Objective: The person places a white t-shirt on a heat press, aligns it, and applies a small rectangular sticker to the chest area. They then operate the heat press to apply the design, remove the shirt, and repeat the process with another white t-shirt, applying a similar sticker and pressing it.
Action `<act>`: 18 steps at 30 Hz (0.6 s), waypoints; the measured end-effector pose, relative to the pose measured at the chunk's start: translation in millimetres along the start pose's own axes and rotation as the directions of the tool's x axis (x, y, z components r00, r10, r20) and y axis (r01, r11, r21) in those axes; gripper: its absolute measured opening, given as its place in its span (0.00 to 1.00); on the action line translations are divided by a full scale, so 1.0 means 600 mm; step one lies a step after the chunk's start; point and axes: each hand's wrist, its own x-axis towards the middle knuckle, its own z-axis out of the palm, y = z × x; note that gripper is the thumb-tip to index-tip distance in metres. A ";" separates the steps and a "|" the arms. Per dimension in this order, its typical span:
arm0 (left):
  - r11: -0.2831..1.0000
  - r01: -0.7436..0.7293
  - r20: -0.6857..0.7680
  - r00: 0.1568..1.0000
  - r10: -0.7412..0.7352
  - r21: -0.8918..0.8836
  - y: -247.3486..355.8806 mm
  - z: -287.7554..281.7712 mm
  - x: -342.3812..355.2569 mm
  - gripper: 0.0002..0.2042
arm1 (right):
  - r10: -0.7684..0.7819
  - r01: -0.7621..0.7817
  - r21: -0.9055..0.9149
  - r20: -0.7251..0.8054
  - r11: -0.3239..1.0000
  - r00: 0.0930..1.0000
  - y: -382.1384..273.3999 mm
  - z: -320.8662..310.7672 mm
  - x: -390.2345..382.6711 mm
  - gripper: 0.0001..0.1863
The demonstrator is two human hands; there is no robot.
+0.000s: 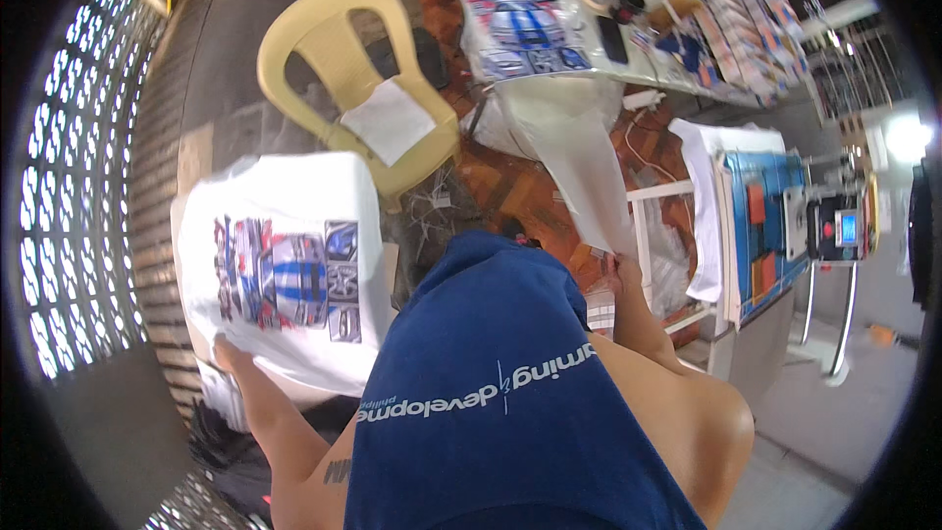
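Observation:
On the left, a white T-shirt with a blue and red car print lies spread out over a support. My left hand touches this shirt at its near left edge; the fingers are small and blurred, so their grip does not show. My right hand is closed on the lower end of a long translucent film sheet. The sheet hangs down slantwise from the front of the white-covered table. On that table lies another piece with the same kind of car print.
A yellow plastic chair with a white sheet on its seat stands ahead. At the right, a blue-topped press-like machine has white cloth beside it. Tools and rolls crowd the far table. Pierced blocks form the left wall.

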 end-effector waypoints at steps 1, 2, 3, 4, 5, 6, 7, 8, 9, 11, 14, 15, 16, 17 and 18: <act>0.991 -0.033 0.104 0.993 0.047 -0.133 0.026 0.029 -0.023 0.21 | -0.056 0.054 -0.041 -0.055 0.998 0.997 0.005 0.015 0.015 0.09; 0.963 -0.036 0.187 0.978 0.088 -0.266 0.042 0.044 -0.053 0.21 | -0.113 0.110 -0.087 -0.036 0.990 0.993 0.004 0.033 0.028 0.09; 0.919 -0.004 0.243 0.964 0.108 -0.393 0.057 0.058 -0.088 0.22 | -0.169 0.165 -0.099 -0.027 0.981 0.985 -0.002 0.049 0.042 0.10; 0.919 0.028 0.335 0.935 0.116 -0.394 0.080 0.070 -0.118 0.23 | -0.166 0.165 -0.011 -0.027 0.986 0.986 -0.010 0.074 0.055 0.11; 0.910 0.008 0.376 0.912 0.163 -0.414 0.096 0.087 -0.154 0.22 | -0.158 0.162 0.107 -0.045 0.981 0.986 -0.022 0.100 0.068 0.12; 0.902 -0.010 0.414 0.886 0.209 -0.432 0.111 0.102 -0.193 0.22 | -0.126 0.143 0.197 -0.096 0.970 0.987 -0.039 0.127 0.081 0.15; 0.899 -0.010 0.435 0.873 0.222 -0.439 0.127 0.117 -0.235 0.22 | -0.110 0.100 0.198 0.036 0.975 0.993 -0.059 0.158 0.093 0.18; 0.917 -0.132 0.355 0.894 0.274 -0.375 0.141 0.136 -0.281 0.22 | -0.030 0.021 0.145 0.059 0.989 0.998 -0.079 0.196 0.104 0.23; 0.905 -0.217 0.420 0.829 0.369 -0.366 0.157 0.151 -0.329 0.23 | 0.188 -0.190 -0.006 0.187 0.982 0.964 -0.103 0.238 0.114 0.29; 0.893 -0.331 0.498 0.744 0.445 -0.304 0.169 0.172 -0.440 0.25 | 0.374 -0.230 -0.476 0.234 0.849 0.897 -0.138 0.323 0.107 0.43; 0.899 -0.167 0.783 0.445 0.435 -0.405 0.183 0.174 -0.608 0.32 | 0.193 0.707 -0.703 0.706 0.078 0.681 -0.180 0.446 0.049 0.54; 0.923 -0.050 0.875 0.300 0.379 -0.382 0.184 0.164 -0.662 0.29 | 0.059 0.834 -0.551 0.834 0.036 0.548 -0.188 0.471 0.015 0.53; 0.928 -0.050 0.875 0.317 0.366 -0.370 0.184 0.149 -0.714 0.28 | -0.048 0.890 -0.453 0.891 -0.056 0.451 -0.193 0.488 -0.023 0.51; 0.929 -0.006 0.886 0.300 0.354 -0.369 0.182 0.126 -0.764 0.28 | -0.196 0.948 -0.312 0.935 -0.066 0.295 -0.199 0.502 -0.059 0.49; 0.930 0.033 0.897 0.279 0.344 -0.367 0.182 0.110 -0.808 0.30 | -0.337 0.982 -0.156 0.935 -0.106 0.112 -0.209 0.508 -0.087 0.46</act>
